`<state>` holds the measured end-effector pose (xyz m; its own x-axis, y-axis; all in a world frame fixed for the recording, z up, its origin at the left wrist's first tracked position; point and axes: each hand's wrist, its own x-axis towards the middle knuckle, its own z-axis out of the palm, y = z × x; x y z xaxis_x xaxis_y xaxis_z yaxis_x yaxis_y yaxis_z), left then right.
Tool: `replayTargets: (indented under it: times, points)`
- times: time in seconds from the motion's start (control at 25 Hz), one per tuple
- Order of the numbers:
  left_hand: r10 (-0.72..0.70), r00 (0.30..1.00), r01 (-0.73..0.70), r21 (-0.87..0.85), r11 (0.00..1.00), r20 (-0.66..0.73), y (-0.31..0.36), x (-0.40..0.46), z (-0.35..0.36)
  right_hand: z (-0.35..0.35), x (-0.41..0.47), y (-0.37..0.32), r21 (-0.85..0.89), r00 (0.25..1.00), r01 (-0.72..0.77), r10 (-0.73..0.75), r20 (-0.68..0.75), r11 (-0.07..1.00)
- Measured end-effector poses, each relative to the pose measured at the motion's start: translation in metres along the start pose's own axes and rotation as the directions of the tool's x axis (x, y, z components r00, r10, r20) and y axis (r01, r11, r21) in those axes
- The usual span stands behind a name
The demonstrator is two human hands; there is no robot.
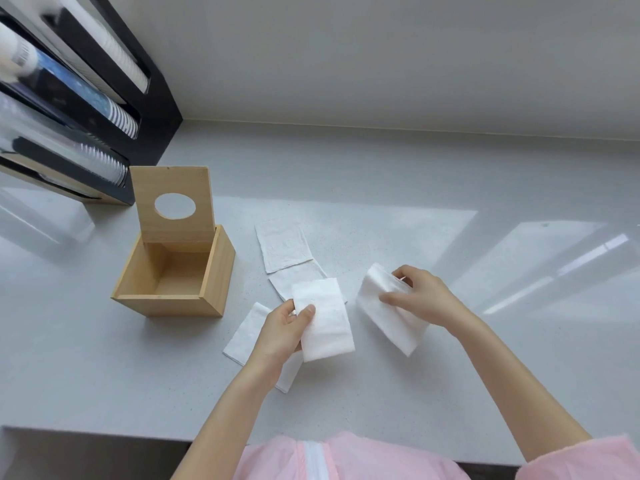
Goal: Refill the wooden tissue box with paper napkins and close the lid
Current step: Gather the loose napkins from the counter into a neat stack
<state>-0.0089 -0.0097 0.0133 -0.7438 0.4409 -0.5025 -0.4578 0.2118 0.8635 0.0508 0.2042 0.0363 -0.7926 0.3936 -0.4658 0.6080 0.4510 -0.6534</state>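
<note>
On the pale table (381, 174) beside the open, empty wooden tissue box (180, 271), the left hand (282, 329) pinches one folded napkin (323, 323) while the right hand (420, 296) grips a napkin stack (388, 310).

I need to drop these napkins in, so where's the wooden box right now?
The wooden box sits on the counter left of centre, lid standing open, ahead and left of the left hand, in front of the black cup dispenser.

The tissue box (173, 271) stands left on the counter (381, 174), its lid (172, 206) raised at the far side. Right of it lie loose napkins (284, 247); the cup dispenser (69, 98) sits far left, perhaps against the wall.
</note>
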Motion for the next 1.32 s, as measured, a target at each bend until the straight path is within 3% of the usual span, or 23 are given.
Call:
replayTargets:
  times: [0.24, 0.44, 0.68, 0.96, 1.32]
  points:
    - [-0.021, 1.000, 0.020, -0.060, 0.998, -0.006, 0.004, -0.005, 0.003, 0.013, -0.037, -0.026, 0.402, 0.998, 0.052, -0.066, 0.021, 0.914]
    - [-0.002, 0.994, 0.011, -0.079, 0.997, 0.107, 0.003, -0.010, 0.005, 0.031, -0.047, -0.050, 0.695, 0.949, 0.065, -0.260, 0.180, 0.716]
    - [-0.033, 0.986, 0.050, -0.104, 0.993, 0.164, -0.002, -0.012, -0.002, 0.062, -0.037, -0.044, 0.335, 0.996, 0.088, -0.090, -0.010, 0.938]
    - [-0.086, 0.981, 0.112, -0.150, 0.982, 0.173, -0.010, -0.012, -0.010, 0.072, -0.033, -0.038, 0.304, 0.999, 0.043, -0.033, -0.036, 0.952]
    - [-0.049, 0.994, 0.050, -0.012, 0.999, 0.098, -0.008, -0.034, -0.043, 0.104, -0.041, -0.060, 0.301, 0.996, 0.086, -0.092, 0.004, 0.950]
